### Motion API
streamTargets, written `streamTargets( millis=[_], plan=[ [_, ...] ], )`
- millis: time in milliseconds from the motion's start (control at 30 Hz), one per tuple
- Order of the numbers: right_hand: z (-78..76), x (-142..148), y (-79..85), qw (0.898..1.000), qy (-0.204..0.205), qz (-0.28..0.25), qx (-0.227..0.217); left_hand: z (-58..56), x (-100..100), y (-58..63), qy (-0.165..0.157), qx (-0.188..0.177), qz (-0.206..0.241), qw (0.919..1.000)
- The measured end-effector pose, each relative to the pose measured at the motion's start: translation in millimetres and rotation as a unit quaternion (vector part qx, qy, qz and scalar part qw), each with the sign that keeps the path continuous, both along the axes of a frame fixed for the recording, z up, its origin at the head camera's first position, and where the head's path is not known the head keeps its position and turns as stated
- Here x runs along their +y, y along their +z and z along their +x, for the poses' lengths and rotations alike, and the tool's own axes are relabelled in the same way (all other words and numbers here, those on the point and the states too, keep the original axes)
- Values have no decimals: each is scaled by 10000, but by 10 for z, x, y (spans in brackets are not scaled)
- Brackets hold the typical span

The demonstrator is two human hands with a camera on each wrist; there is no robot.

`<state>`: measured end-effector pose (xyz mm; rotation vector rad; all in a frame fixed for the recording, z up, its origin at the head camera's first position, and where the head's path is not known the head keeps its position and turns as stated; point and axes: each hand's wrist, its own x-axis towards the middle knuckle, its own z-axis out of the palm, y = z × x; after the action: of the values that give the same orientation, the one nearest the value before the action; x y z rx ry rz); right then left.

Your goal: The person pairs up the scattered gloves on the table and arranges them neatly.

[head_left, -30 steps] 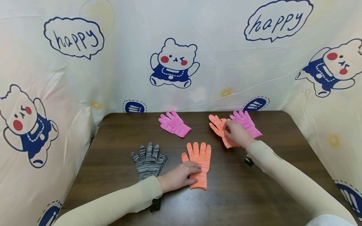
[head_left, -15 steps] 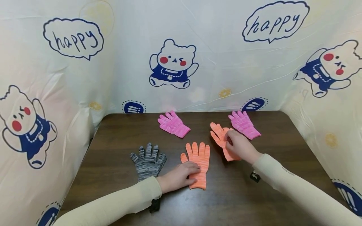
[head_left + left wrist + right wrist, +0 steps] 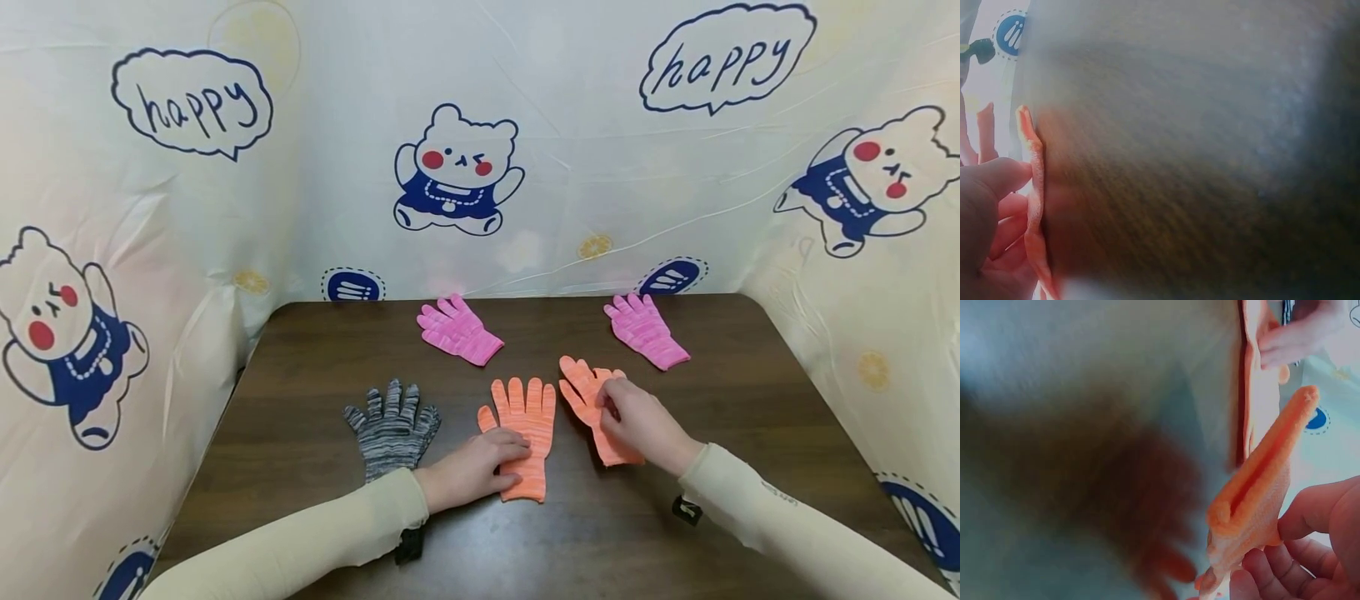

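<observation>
An orange knit glove point(image 3: 528, 417) lies flat, fingers pointing away, near the middle of the table. My left hand point(image 3: 476, 468) rests on its lower left part with loosely bent fingers. Just to the right, my right hand point(image 3: 645, 421) pinches a second orange glove point(image 3: 583, 392) by its palm. In the right wrist view the held glove's cuff point(image 3: 1266, 465) is lifted off the table, and thumb and fingers grip its fabric. A grey-black striped glove point(image 3: 393, 433) lies left of my left hand, its lower end hidden behind my wrist and sleeve.
Two pink gloves lie near the table's back edge, one pink glove point(image 3: 459, 331) left of centre and another pink glove point(image 3: 647, 332) to the right. A printed curtain point(image 3: 570, 167) closes off the back and sides of the brown table point(image 3: 600, 542).
My right hand has drawn its orange glove toward me, away from the right pink glove and down alongside the flat orange one. The left hand has stayed in place.
</observation>
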<state>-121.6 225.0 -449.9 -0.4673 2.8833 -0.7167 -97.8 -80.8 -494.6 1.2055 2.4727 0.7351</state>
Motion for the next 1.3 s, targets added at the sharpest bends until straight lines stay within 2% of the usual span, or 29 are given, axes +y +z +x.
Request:
streamTargets(
  millis=[233,433,700,900,1033,1300],
  plan=[
    [166,-9,-135,9998,6,10,187,2,5,-2,5,21,-55,10000],
    [239,-15,-243,9998,17,-152,108,7,13,14,18,-54,-96,9999],
    [252,-35,-306,9997,-115,-106,-191,14,12,5,20,-6,-91,10000],
    [274,-35,-288,9997,83,15,243,15,2,-6,-62,169,-5,9998],
    [249,-14,-294,9984,172,127,515,16,1,-12,-55,132,27,9999],
    [209,14,-332,9982,208,173,542,7,-14,-26,-60,15,84,9999]
  ],
)
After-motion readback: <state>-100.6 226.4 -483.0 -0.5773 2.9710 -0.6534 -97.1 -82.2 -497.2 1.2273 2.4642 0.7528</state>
